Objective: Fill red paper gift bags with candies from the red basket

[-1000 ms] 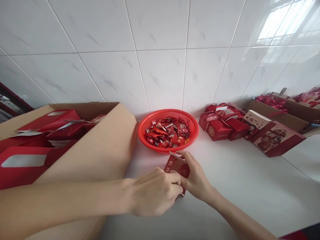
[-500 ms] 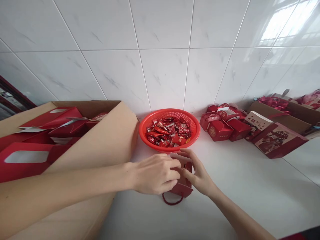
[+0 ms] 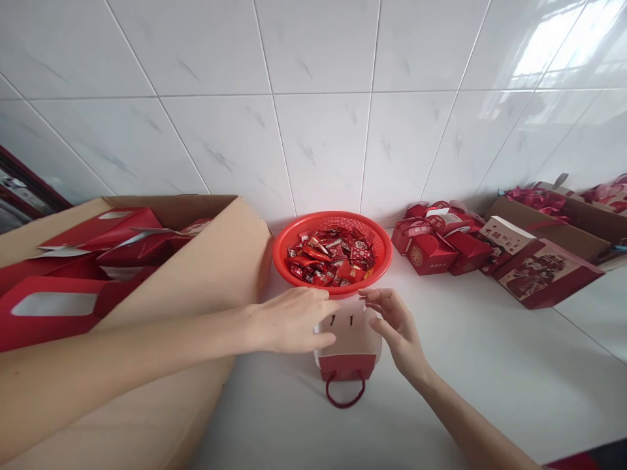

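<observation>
A small red gift box stands on the counter between my hands, its top flaps apart. The pale inside face of a flap shows two dark cord ends, and a dark red cord handle hangs toward me. At the box's left side and far edge is my left hand, thumb and fingers apart. My right hand is at the far right corner with its fingers apart and curved. Whether the fingertips touch the box is hard to tell. Just beyond sits a red plastic basket of wrapped candies.
At the left a large cardboard carton holds red boxes. Several closed red gift boxes stand at the right, beside a printed box and a carton with pink ribbons. A tiled wall rises behind.
The box has turned to face me more squarely, its flaps spread wider. My left hand has moved off its middle, up and left; both hands' fingers have opened apart.
</observation>
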Action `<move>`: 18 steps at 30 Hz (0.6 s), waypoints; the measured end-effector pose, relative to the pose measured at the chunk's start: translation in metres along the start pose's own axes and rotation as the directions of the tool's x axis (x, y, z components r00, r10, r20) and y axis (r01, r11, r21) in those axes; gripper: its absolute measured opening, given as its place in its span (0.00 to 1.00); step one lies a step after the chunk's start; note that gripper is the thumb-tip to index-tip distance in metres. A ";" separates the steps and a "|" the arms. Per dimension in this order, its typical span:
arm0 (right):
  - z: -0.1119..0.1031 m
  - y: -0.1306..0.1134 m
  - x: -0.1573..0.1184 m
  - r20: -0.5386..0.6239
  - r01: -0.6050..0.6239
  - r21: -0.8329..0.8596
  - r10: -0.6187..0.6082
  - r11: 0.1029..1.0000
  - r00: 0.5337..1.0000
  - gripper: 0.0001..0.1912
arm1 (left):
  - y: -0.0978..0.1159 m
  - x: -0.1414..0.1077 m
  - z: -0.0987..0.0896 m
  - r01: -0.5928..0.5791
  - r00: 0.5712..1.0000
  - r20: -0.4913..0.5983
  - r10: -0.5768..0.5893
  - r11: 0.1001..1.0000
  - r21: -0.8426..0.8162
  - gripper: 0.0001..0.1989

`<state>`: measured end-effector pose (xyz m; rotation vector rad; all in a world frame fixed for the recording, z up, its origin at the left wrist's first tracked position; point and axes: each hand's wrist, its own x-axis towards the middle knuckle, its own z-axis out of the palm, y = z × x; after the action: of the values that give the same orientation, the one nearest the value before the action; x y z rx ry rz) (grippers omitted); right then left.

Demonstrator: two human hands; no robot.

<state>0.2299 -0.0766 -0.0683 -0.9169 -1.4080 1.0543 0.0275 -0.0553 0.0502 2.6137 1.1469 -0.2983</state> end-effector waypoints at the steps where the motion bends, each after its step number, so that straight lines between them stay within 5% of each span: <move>1: -0.002 0.000 0.000 -0.003 0.012 -0.018 -0.012 1.000 1.000 0.07 | 0.000 0.000 -0.001 0.026 0.999 0.020 -0.026 1.000 -0.004 0.12; 8: -0.013 0.001 0.005 0.062 -0.057 -0.172 0.069 0.983 0.996 0.12 | 0.001 -0.007 -0.001 0.055 0.997 0.049 -0.051 0.994 -0.094 0.27; 18: -0.027 0.003 0.013 0.200 -0.276 -0.084 0.288 0.957 0.937 0.13 | 0.006 -0.005 0.003 0.146 0.973 0.166 -0.159 0.985 0.089 0.45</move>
<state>0.2552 -0.0603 -0.0674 -1.0961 -1.5144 1.3675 0.0280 -0.0636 0.0498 2.5085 1.3001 -0.5990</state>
